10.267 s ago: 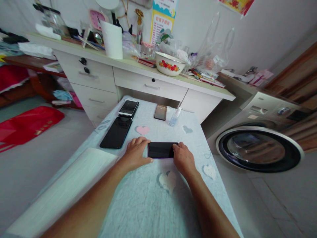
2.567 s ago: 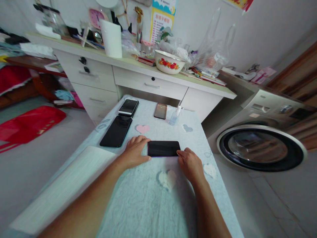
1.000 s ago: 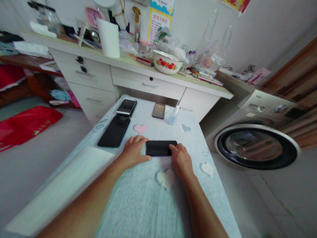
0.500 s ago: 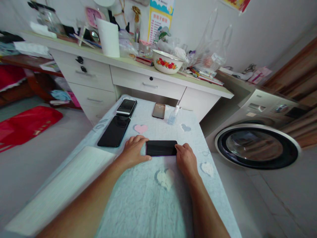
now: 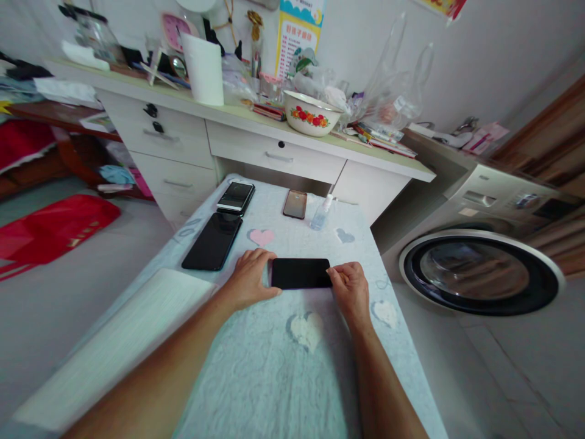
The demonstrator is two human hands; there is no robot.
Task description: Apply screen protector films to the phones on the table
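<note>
Left hand (image 5: pixel 252 277) clamped the phone (image 5: pixel 300 273) at its left end; right hand (image 5: pixel 353 289), pinched together, met the right edge; cloth (image 5: pixel 260 378) extended nearward.

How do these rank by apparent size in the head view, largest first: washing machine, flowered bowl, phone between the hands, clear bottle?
Largest: washing machine
Next: flowered bowl and phone, too alike to rank
Smallest: clear bottle
</note>
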